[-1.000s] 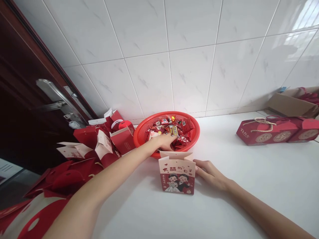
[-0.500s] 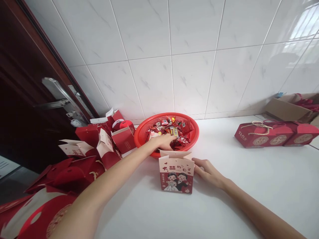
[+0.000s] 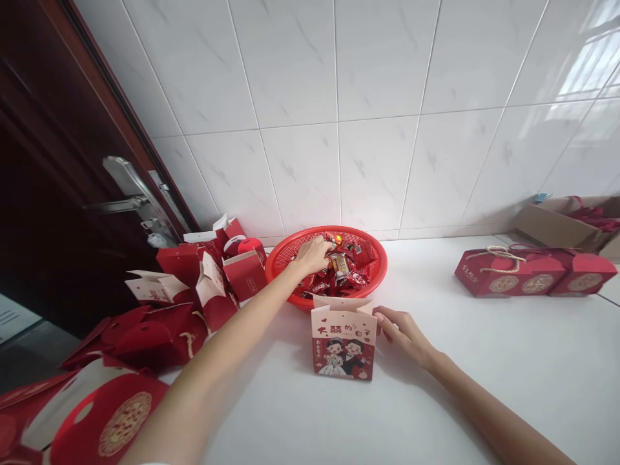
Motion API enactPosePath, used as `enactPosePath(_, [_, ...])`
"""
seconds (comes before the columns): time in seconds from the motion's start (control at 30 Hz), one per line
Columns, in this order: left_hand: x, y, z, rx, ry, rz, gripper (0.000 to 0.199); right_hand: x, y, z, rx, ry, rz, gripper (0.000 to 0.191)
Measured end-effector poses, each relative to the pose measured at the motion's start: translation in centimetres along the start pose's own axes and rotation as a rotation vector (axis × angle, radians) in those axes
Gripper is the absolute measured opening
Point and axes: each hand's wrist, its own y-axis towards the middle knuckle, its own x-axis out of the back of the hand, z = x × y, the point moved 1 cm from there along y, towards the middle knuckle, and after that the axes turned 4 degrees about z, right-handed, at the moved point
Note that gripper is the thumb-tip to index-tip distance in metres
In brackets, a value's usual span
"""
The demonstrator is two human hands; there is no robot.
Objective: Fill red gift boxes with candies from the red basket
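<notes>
A red plastic basket (image 3: 382, 278) of wrapped candies (image 3: 356, 279) stands against the wall. My left hand (image 3: 314, 254) reaches into its left part, fingers curled down among the candies; what the fingertips hold, if anything, is hidden. In front of the basket, a small paper candy box (image 3: 343, 345) stands upright with its top flaps open. It has a cartoon bride and groom on a red front below a pale pink top. At the box's right edge my right hand (image 3: 403, 330) grips it, some fingers hidden behind the side.
Several red and pink candy boxes (image 3: 245, 274) crowd the left side, with a larger red box (image 3: 128, 423) nearer. Red boxes with rope handles (image 3: 513, 271) sit at the right, before an open cardboard carton (image 3: 557, 223). A tiled wall (image 3: 378, 174) closes the back; a dark door (image 3: 58, 161) is at left.
My left hand has moved from the basket's front middle to its back left, baring more candies. My right hand stays at the box. The view has shifted slightly.
</notes>
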Motion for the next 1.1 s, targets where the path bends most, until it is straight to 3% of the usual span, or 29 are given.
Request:
enactPosePath(0.07, [0.2,1.1,0.6,0.025,-0.042,-0.024,0.028,0.1,0.1,0.0,-0.003,-0.013,-0.017,0.060])
enactPosePath(0.17, [0.3,2.6,1.5,0.061,-0.186,-0.036,0.010,0.2,0.1,0.0,0.001,-0.022,-0.014,0.060])
enactPosePath(0.43, [0.0,3.5,2.6,0.111,-0.847,-0.033,0.022,0.8,-0.2,-0.2,0.013,-0.051,-0.013,0.058])
enactPosePath(0.6, [0.1,3.5,3.0,0.147,-1.089,0.040,0.024,0.8,-0.1,-0.8,-0.016,-0.039,-0.011,0.055])
enactPosePath(0.9, [-0.4,4.0,3.4,0.207,-1.169,0.058,0.021,0.8,0.1,-0.9,-0.025,-0.065,-0.020,0.053])
enactPosePath(1.1, [-0.7,4.0,3.5,0.175,-1.019,-0.007,0.011,0.8,0.1,-1.1,-0.036,-0.085,-0.019,0.051])
